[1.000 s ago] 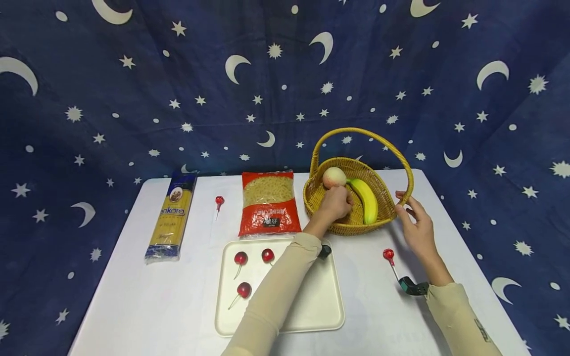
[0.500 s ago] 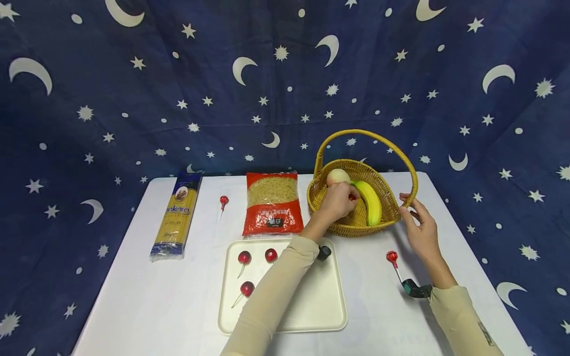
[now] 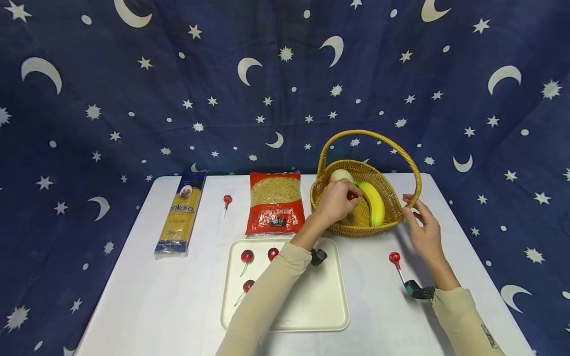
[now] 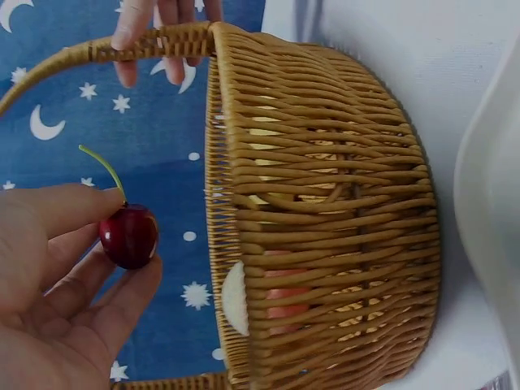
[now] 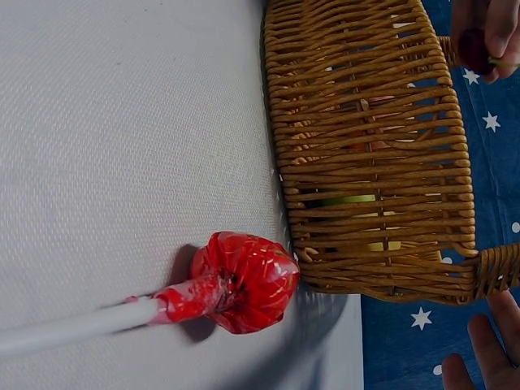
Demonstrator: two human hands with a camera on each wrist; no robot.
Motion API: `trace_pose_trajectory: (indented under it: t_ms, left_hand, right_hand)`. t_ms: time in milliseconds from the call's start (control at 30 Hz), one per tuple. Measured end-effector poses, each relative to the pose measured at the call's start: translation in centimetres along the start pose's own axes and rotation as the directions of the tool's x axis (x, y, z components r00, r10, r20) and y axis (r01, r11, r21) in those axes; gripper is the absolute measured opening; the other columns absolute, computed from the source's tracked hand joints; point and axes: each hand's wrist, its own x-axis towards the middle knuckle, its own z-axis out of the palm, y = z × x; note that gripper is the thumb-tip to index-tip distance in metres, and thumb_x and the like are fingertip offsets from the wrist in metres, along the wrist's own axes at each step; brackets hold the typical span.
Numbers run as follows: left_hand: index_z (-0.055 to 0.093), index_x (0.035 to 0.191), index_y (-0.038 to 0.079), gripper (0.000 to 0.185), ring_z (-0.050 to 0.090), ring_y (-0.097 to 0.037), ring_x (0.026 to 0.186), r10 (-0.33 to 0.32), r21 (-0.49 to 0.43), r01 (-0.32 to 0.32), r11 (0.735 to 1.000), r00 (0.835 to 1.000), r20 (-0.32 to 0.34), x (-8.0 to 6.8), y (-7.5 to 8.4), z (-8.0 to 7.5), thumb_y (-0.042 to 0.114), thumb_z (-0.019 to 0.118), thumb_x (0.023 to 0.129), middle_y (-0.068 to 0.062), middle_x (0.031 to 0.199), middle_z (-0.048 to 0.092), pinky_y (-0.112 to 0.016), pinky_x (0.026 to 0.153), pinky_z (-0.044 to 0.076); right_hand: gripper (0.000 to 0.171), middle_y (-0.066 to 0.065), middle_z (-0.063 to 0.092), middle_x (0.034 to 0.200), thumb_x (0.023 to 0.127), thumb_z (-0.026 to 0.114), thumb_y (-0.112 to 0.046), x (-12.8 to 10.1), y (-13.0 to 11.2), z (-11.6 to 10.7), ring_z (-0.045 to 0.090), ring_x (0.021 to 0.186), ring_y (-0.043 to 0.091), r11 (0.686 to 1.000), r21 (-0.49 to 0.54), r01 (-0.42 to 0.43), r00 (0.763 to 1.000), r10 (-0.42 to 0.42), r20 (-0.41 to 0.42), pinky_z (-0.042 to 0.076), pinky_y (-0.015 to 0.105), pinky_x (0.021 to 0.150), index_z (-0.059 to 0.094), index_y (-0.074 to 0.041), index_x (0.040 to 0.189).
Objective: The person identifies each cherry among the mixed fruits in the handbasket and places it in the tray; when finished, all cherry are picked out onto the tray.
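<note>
My left hand (image 3: 342, 198) hovers over the wicker basket (image 3: 356, 230) and pinches a red cherry (image 3: 352, 196) between thumb and fingers. The left wrist view shows that cherry (image 4: 128, 236) with its green stem, just outside the basket wall (image 4: 325, 219). Inside the basket lie a banana (image 3: 375, 203) and a peach (image 3: 341, 175). My right hand (image 3: 413, 207) is beside the basket, its straight fingers (image 4: 154, 32) touching the base of the handle (image 3: 416, 195).
A cream tray (image 3: 311, 306) near the front holds three cherries (image 3: 247, 256). One red lollipop (image 3: 394, 257) lies by my right hand, another (image 3: 227, 199) at the back left. A macaroni bag (image 3: 276, 202) and a spaghetti pack (image 3: 180, 215) lie on the white table.
My left hand has carried the cherry a little further over the basket, towards the banana. The right hand stays at the handle's base.
</note>
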Motion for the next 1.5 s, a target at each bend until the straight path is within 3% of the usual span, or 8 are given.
trace_pose_trajectory:
  t_ms: [167, 367, 567, 767, 1000, 1333, 1400, 1500]
  left_hand:
    - [0.084, 0.11, 0.016, 0.015, 0.073, -0.017, 0.106, 0.043, -0.032, -0.044, 0.999, 0.999, -0.031, -1.2, 0.3, -1.1, 0.016, 0.077, 0.097, 0.0, 0.12, 0.078, -0.022, 0.085, 0.056]
    - [0.084, 0.11, 0.017, 0.015, 0.073, -0.017, 0.117, 0.082, -0.026, -0.084, 0.996, 0.995, -0.062, -2.6, 0.8, -2.4, 0.016, 0.078, 0.096, 0.001, 0.124, 0.078, -0.026, 0.095, 0.058]
    - [0.083, 0.113, 0.015, 0.018, 0.071, -0.018, 0.124, 0.094, -0.053, -0.099, 0.994, 0.992, -0.086, -3.9, 1.0, -3.4, 0.015, 0.078, 0.096, 0.001, 0.128, 0.077, -0.031, 0.107, 0.056]
    - [0.083, 0.112, 0.013, 0.017, 0.072, -0.016, 0.122, 0.118, -0.09, -0.131, 0.987, 0.984, -0.135, -5.8, 0.7, -4.1, 0.015, 0.078, 0.096, 0.0, 0.125, 0.077, -0.032, 0.107, 0.056]
    - [0.083, 0.111, 0.012, 0.016, 0.075, -0.018, 0.11, 0.086, -0.178, -0.119, 0.977, 0.979, -0.184, -8.7, 0.3, -5.3, 0.014, 0.078, 0.096, -0.002, 0.121, 0.078, -0.029, 0.094, 0.059]
    - [0.084, 0.108, 0.011, 0.015, 0.075, -0.019, 0.113, 0.026, -0.241, -0.088, 0.966, 0.968, -0.25, -12.3, -1.4, -5.9, 0.011, 0.081, 0.093, -0.004, 0.12, 0.079, -0.037, 0.099, 0.059]
    - [0.084, 0.107, 0.011, 0.015, 0.074, -0.019, 0.115, 0.013, -0.249, -0.08, 0.965, 0.966, -0.259, -12.9, -1.7, -6.0, 0.01, 0.082, 0.093, -0.004, 0.121, 0.078, -0.038, 0.1, 0.059]
    - [0.084, 0.107, 0.012, 0.015, 0.073, -0.019, 0.117, -0.009, -0.255, -0.062, 0.965, 0.963, -0.269, -13.7, -1.9, -6.2, 0.012, 0.082, 0.093, -0.003, 0.123, 0.078, -0.04, 0.101, 0.058]
  right_hand:
    - [0.036, 0.0, 0.067, 0.146, 0.109, 0.06, -0.016, 0.0, 0.1, 0.1, 0.049, 0.13, -0.019, 1.0, 0.003, 0.001, 1.0, -0.001, 0.001, 0.042, 0.007, 0.101, 0.064, -0.009, 0.145]
    - [0.035, -0.011, 0.068, 0.141, 0.108, 0.06, -0.011, 0.1, 0.4, 0.1, 0.051, 0.128, -0.017, 1.0, 0.029, 0.004, 1.0, -0.003, -0.019, 0.041, 0.005, 0.098, 0.065, -0.007, 0.143]
    - [0.035, -0.009, 0.069, 0.142, 0.108, 0.06, -0.012, 0.1, 0.0, 0.2, 0.052, 0.128, -0.016, 0.999, 0.035, 0.001, 1.0, -0.001, -0.014, 0.041, 0.005, 0.099, 0.065, -0.008, 0.143]
    - [0.035, -0.014, 0.068, 0.139, 0.108, 0.06, -0.011, 0.1, -0.2, 0.3, 0.052, 0.127, -0.016, 0.998, 0.055, -0.015, 1.0, 0.016, -0.018, 0.041, 0.003, 0.099, 0.065, -0.008, 0.143]
    - [0.036, -0.021, 0.067, 0.137, 0.107, 0.061, -0.01, 0.2, 0.0, 0.3, 0.052, 0.128, -0.016, 0.998, 0.053, -0.017, 1.0, 0.019, -0.024, 0.042, 0.006, 0.1, 0.066, -0.009, 0.143]
    - [0.036, 0.0, 0.068, 0.145, 0.109, 0.059, -0.015, 0.3, -0.3, 0.2, 0.052, 0.129, -0.015, 0.999, 0.039, -0.03, 0.999, 0.031, -0.018, 0.04, 0.003, 0.1, 0.065, -0.012, 0.144]
    - [0.036, -0.002, 0.069, 0.144, 0.109, 0.059, -0.014, 0.3, -0.2, 0.3, 0.052, 0.128, -0.015, 0.998, 0.045, -0.033, 0.999, 0.034, -0.017, 0.04, 0.003, 0.1, 0.065, -0.011, 0.144]
    - [0.035, -0.014, 0.069, 0.139, 0.109, 0.06, -0.013, 0.2, 0.0, 0.4, 0.053, 0.128, -0.014, 0.998, 0.063, -0.03, 0.999, 0.031, -0.02, 0.041, 0.003, 0.099, 0.065, -0.009, 0.144]
